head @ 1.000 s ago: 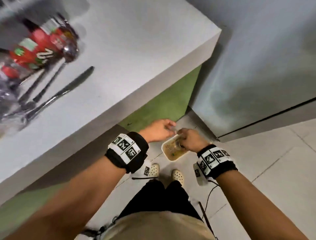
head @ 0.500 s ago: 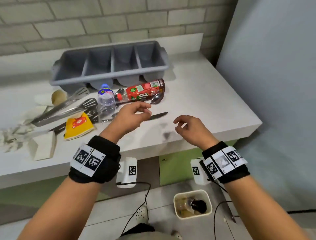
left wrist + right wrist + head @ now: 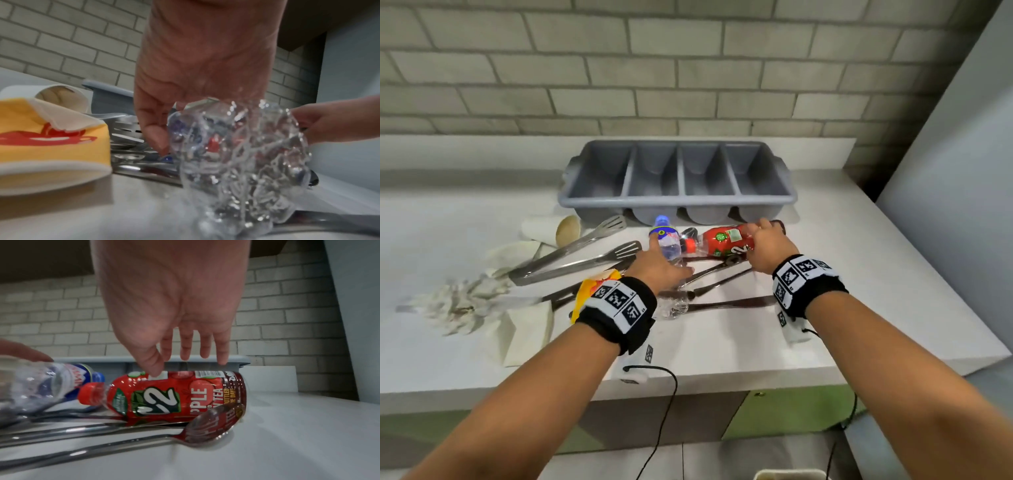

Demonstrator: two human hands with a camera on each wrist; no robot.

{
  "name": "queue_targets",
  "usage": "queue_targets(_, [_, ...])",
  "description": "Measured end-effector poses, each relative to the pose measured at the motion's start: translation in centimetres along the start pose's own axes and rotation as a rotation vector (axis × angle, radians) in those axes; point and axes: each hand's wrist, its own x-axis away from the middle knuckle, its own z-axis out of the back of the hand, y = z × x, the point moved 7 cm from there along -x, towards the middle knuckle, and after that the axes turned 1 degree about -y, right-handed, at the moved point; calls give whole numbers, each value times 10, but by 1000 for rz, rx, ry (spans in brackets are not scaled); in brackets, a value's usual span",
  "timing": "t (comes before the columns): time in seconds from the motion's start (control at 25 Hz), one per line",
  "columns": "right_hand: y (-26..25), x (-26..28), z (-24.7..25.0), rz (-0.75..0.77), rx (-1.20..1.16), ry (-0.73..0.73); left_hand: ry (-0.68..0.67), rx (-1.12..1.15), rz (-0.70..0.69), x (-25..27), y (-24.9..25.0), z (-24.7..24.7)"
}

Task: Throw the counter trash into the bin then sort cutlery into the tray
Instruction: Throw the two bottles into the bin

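Left hand: curled over the clear water bottle, thumb on one side and fingers over the top, the bottle lying on its side beneath the palm on the counter
Right hand: fingers nearly straight and spread, thumb tip touching the top of the red tea bottle, other fingertips reaching past it; no closed grip yet
Red tea bottle: lies on its side right under the right hand, red cap pointing toward the left hand, almost touching the water bottle
Cutlery: a spoon lies on the wrist side of the red bottle, its bowl against the bottle; knives and long handles run under both hands
Tray: grey, four compartments, beyond the fingertips of both hands, nothing seen inside
Other trash: yellow wrapper just to the thumb side of the left hand, paper cup and crumpled napkins farther out on that side
Bin: only its rim shows, on the floor below the right forearm
Risk, rolling: the red bottle is round and only touched from above, so a push could send it toward the tray
Risk, crushing: the thin water bottle looks already crumpled and may slip out of a loose grip
Risk, snagging: lifting either bottle could drag the spoon or knives off the counter edge
Risk, dropping: carrying two bottles at once down to the bin may miss its small opening
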Motion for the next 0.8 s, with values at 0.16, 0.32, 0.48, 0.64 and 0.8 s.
queue_targets(0.16, [-7, -36, -14, 35, 158, -123, -9, 22, -1, -12, -2, -1])
queue_targets(0.32, [-8, -52, -24, 28, 271, -205, -40, 59, -24, -11, 1, 11])
queue_targets(0.48, [-18, -58, -15, 86, 374, -71, -9, 105, -74, -6, 0, 33])
queue_targets(0.64, [-21, -31, 21, 122, 379, 128, 21, 172, -175, 20, 11, 49])
queue_targets(0.8, [18, 38, 68, -8, 168, 382, 15, 437, -426, 41, 54, 43])
